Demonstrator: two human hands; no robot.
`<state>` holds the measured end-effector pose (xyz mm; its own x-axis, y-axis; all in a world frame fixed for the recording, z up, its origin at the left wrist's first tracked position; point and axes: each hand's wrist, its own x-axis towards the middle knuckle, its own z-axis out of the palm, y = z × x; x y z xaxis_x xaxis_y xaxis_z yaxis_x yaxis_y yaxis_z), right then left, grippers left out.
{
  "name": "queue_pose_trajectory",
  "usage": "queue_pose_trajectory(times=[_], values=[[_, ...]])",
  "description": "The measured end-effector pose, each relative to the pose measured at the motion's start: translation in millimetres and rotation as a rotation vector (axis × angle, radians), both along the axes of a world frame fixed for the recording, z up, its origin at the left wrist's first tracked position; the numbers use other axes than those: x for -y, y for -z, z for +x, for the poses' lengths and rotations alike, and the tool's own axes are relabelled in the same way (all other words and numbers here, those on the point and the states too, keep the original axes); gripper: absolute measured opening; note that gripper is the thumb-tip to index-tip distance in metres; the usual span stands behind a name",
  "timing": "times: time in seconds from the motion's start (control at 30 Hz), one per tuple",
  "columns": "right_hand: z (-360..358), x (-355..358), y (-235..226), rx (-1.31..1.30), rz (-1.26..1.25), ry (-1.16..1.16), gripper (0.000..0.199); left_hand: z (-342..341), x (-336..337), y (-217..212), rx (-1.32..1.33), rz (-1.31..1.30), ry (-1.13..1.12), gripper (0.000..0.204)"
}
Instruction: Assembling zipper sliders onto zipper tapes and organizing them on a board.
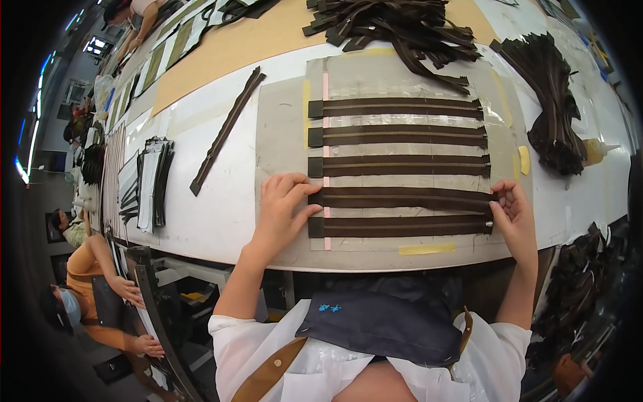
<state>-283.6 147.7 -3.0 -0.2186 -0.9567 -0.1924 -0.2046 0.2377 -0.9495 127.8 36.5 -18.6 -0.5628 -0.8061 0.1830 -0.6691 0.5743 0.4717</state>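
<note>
Several dark brown zippers lie in parallel rows across a grey board [284, 127], their black ends lined up along a pink strip [326, 84]. My left hand [281, 206] pinches the black left end of the second-nearest zipper [402, 198] between thumb and fingers. At that zipper's right end, my right hand [513, 213] closes on the tip, fingers curled. This zipper bows slightly near its right end. Just below it lies the nearest zipper [402, 227], and above it sits another zipper [402, 165] in its own row.
A heap of loose zippers [395, 23] sits at the far side, and a bundle of zippers [552, 107] at the right. One single zipper [228, 130] lies aslant left of the board. Stacked dark-edged pieces [154, 184] stand further left. A co-worker [100, 288] is at lower left.
</note>
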Motion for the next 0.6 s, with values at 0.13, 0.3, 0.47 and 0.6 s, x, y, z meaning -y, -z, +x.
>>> queue_pose_trajectory(times=[0.13, 0.3, 0.47, 0.6], values=[[0.5, -0.3, 0.9, -0.004, -0.039, -0.019, 0.023, -8.9, -5.0, -5.2, 0.111, -0.122, 0.021, 0.032], [-9.8, 2.5, -2.5, -0.22, -0.022, -0.134, 0.014, -7.7, -15.2, 1.6, 0.155, -0.259, 0.07, 0.029], [3.2, 7.9, -6.3, -0.495, -0.159, -0.139, 0.013, -2.5, -18.7, 3.7, 0.196, -0.281, 0.1, 0.036], [0.2, 7.6, -1.6, -0.705, -0.248, -0.163, 0.014, -0.5, -21.2, 3.8, 0.25, -0.311, 0.123, 0.043]])
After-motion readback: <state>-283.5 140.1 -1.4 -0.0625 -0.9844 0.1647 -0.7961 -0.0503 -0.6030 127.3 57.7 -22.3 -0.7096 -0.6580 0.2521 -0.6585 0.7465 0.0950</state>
